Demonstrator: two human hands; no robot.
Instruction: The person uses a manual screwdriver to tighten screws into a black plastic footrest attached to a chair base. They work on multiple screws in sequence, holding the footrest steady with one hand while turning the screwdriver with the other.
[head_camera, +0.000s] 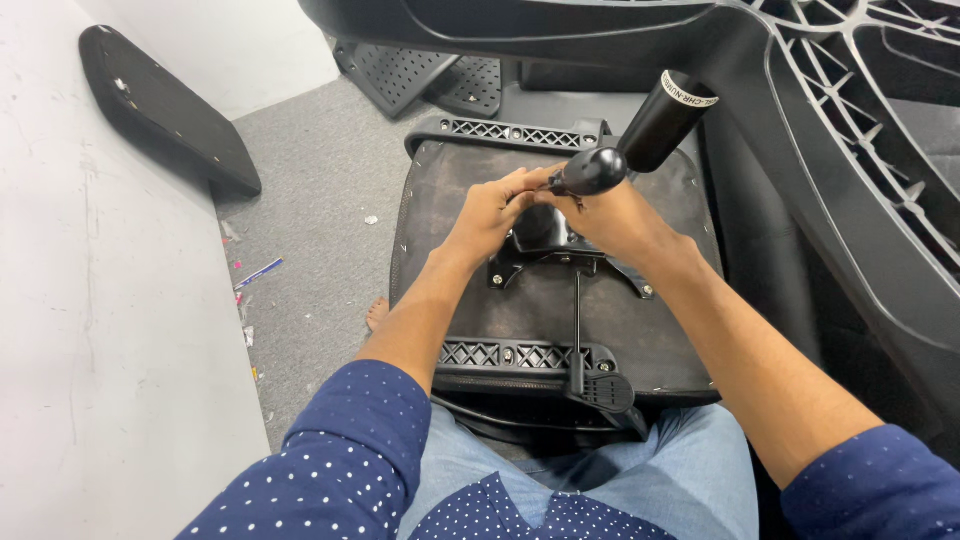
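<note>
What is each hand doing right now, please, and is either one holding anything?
Left hand: fingers curled at the metal mechanism plate under the seat base; grip unclear.
Right hand: closed on the black knob.

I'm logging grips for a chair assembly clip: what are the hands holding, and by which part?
The right hand grips a black screwdriver by its rounded handle. The left hand pinches near its tip, over the metal bracket on the upturned seat.

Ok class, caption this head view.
Both hands, left hand and right hand, work on the mechanism plate under an upturned chair seat.
</note>
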